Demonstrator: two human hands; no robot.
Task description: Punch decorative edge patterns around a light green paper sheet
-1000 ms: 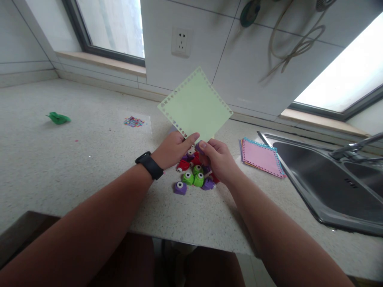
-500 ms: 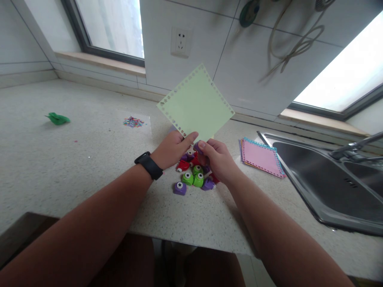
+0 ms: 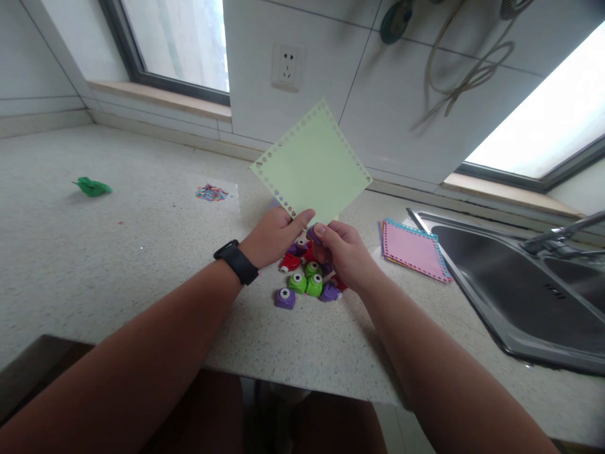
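Pinching green paper (image 3: 312,162), left hand (image 3: 274,236) fingers; right hand (image 3: 343,252) gripping purple punch (image 3: 313,234); sheet barely shifted.

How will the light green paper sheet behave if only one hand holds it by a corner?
The green sheet looks thin, so probably light. It stands flat above the left hand, suggesting some stiffness. Its punched edges may tear easily.

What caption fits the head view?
Both hands, left hand and right hand, hold a punched-edge green paper above small punches.

No legible text, label or number anywhere.
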